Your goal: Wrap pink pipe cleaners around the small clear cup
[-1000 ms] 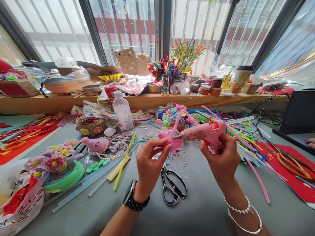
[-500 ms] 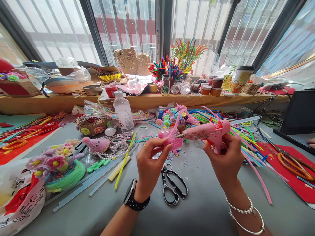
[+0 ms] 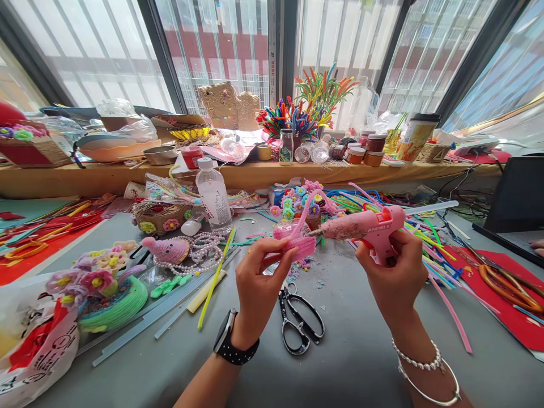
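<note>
Between the thumb and fingers of my left hand [image 3: 264, 283] is a pinched pink pipe-cleaner piece [image 3: 304, 247], with one strand curving up from it. My right hand [image 3: 393, 272] is wrapped round the handle of a pink hot glue gun [image 3: 365, 225]. The gun's nozzle points left, close to the upper edge of the pink piece; whether they touch I cannot tell. A clear glue stick [image 3: 433, 208] sticks out of the gun's back. Below my hands, black-handled scissors [image 3: 301, 323] lie on the grey table [image 3: 340, 374].
A water bottle [image 3: 213, 195], a pink crocheted figure [image 3: 168, 249] and pearl strings [image 3: 204, 252] stand or lie to the left. Many loose pipe cleaners [image 3: 425, 238] spread to the right, near orange-handled scissors [image 3: 505, 283]. Jars [image 3: 374, 150] line the sill behind.
My right hand and the glue gun have shifted slightly to the right, drawing the nozzle a little away. My left hand and the pink piece stay nearly still.
</note>
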The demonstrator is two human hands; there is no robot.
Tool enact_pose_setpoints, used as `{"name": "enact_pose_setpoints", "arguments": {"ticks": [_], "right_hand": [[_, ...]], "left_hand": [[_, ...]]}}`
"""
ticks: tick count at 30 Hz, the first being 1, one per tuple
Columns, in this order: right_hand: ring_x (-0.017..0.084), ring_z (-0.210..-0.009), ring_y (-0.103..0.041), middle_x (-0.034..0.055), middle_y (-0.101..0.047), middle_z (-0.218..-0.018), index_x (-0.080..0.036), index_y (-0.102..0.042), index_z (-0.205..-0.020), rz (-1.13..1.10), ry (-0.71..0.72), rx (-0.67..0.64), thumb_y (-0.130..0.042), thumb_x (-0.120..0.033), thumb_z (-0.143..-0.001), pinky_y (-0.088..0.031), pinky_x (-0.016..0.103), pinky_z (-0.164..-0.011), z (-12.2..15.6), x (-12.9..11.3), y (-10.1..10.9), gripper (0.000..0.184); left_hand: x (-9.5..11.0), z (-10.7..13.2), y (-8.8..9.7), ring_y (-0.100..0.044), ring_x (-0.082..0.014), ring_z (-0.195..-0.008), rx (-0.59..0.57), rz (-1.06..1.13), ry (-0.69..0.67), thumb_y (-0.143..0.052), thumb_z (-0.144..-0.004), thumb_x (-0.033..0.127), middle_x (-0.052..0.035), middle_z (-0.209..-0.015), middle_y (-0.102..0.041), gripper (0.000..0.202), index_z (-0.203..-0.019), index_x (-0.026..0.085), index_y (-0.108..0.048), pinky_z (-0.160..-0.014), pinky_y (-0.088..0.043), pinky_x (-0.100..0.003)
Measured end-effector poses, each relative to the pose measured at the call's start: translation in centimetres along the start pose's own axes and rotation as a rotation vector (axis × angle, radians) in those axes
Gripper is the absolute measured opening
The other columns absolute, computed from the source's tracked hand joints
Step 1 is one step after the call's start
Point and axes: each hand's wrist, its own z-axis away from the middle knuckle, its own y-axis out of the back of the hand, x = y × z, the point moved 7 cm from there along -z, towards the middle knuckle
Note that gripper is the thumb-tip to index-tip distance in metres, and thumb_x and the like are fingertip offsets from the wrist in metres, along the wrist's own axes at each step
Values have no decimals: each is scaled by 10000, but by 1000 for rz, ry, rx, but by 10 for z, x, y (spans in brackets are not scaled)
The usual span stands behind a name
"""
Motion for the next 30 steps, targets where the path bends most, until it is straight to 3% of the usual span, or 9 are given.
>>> {"name": "enact_pose_setpoints", "arguments": {"ticks": [15,30], "right_hand": [[147,-517,-528,41,-630,-746,-187,-517,-871,40,-17,2,-647,-338,-629,-446,276,-522,-1,3,2,314],[126,-490,-508,11,-607,-697,-182,-515,-848,38,-20,36,-656,-314,-600,-427,252,-502,-3,3,4,314]], "left_hand": [[0,0,0,-616,-40,-711,2,18,-5,-659,-728,100,41,-800,-624,167,-858,202,-634,-660,-560,-119],[0,0,1,-614,-41,-718,5,12,-5,-657,-731,99,40,-801,-621,167,-857,205,-632,-667,-562,-121]]}}
